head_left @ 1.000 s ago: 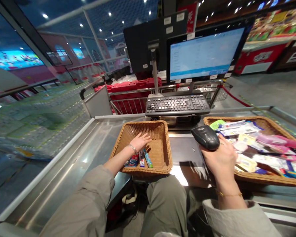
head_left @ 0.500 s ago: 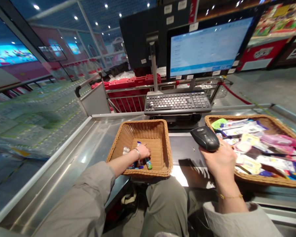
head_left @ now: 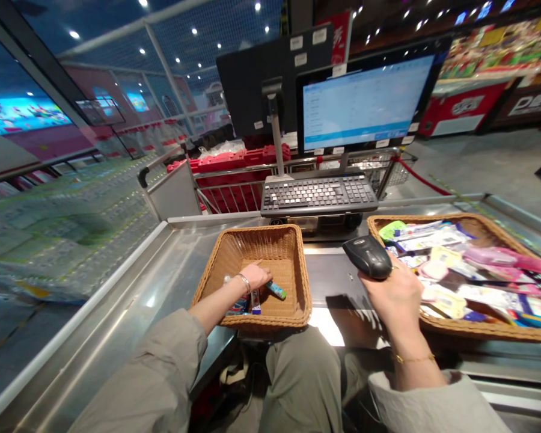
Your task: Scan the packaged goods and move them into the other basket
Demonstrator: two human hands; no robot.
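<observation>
Lower centre, left hand (head_left: 255, 277): curled over tube (head_left: 276, 291) in small basket (head_left: 261, 230); grip unclear.
Right hand (head_left: 399, 296): clasped round scanner (head_left: 367, 256), beside full basket (head_left: 478, 329).
Bench (head_left: 162, 282): steel.

You sit under small bright ceiling lights (head_left: 192, 30); the screen (head_left: 360, 102) glows, the steel counter (head_left: 130, 300) glares, the left edge blurs and bends.

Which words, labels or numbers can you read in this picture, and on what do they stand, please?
None can be read for certain.
Screen: lines too small.
White stickers: blurred.
Red sign: blurred.
Packets in the right basket: print too small.
</observation>
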